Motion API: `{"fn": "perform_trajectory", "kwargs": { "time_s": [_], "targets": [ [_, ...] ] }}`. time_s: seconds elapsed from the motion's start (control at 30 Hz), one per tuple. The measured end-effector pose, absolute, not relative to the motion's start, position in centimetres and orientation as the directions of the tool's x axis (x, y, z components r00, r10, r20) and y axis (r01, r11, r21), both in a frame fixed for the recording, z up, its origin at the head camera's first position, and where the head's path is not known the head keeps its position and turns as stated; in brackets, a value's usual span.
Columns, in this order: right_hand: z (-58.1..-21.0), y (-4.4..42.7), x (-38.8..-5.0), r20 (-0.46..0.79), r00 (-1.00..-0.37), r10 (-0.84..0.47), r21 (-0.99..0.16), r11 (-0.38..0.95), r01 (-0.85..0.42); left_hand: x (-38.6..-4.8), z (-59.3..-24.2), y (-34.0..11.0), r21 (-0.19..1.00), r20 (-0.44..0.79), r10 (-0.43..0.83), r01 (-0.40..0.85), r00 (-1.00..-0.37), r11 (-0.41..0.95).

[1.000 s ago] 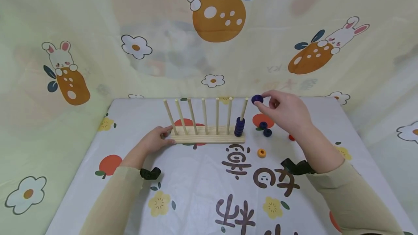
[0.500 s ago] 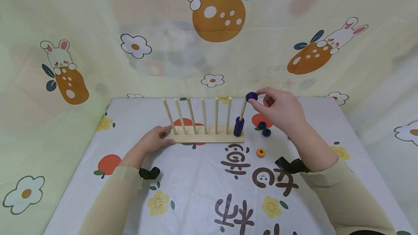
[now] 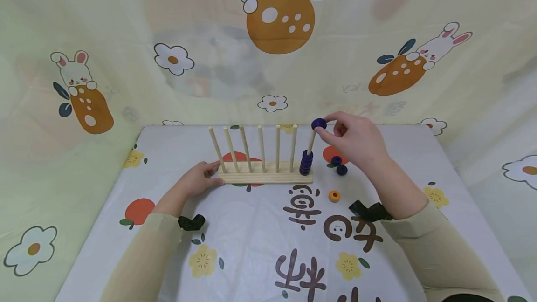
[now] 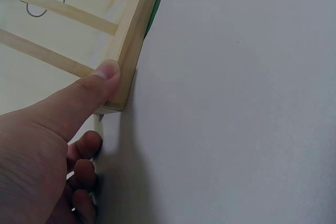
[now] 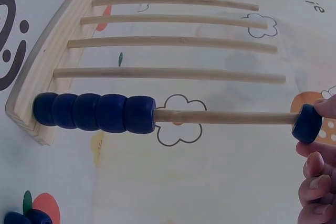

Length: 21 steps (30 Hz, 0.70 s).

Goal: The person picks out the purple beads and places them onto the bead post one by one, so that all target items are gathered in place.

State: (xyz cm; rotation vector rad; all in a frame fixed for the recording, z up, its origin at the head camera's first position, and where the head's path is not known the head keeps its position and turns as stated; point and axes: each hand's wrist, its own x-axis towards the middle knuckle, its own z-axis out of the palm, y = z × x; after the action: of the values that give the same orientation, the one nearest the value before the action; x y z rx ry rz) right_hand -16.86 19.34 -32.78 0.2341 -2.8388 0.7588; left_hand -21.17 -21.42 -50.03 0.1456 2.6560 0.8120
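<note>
A wooden peg rack (image 3: 268,179) with several upright pegs stands on the table. My left hand (image 3: 197,181) grips the left end of its base; in the left wrist view the thumb (image 4: 107,71) presses the base's front. Several dark blue beads (image 3: 306,162) are stacked low on the rightmost peg (image 5: 226,117). My right hand (image 3: 356,139) pinches another dark blue bead (image 5: 307,124) between thumb and finger, at the tip of that peg. How far the peg enters this bead's hole is hidden.
Two loose dark blue beads (image 3: 341,170) lie right of the rack, and an orange bead (image 3: 334,196) lies nearer the front. A patterned cloth (image 3: 251,236) covers the table. Behind it hangs a printed curtain (image 3: 209,97).
My right hand has moved left with the pinched bead, from beside the rightmost peg to its tip. The left hand has stayed on the rack's end.
</note>
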Motion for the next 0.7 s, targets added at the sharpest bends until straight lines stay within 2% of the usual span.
{"fn": "perform_trajectory", "kwargs": {
  "time_s": [0.7],
  "targets": [
    [-33.13, 18.50, -17.12, 0.175, -0.980, -0.091, -0.481, 0.861, -0.165, -21.00, -49.51, -21.37, 0.564, -0.304, 0.216, 0.007, -0.928, 0.826]
  ]
}}
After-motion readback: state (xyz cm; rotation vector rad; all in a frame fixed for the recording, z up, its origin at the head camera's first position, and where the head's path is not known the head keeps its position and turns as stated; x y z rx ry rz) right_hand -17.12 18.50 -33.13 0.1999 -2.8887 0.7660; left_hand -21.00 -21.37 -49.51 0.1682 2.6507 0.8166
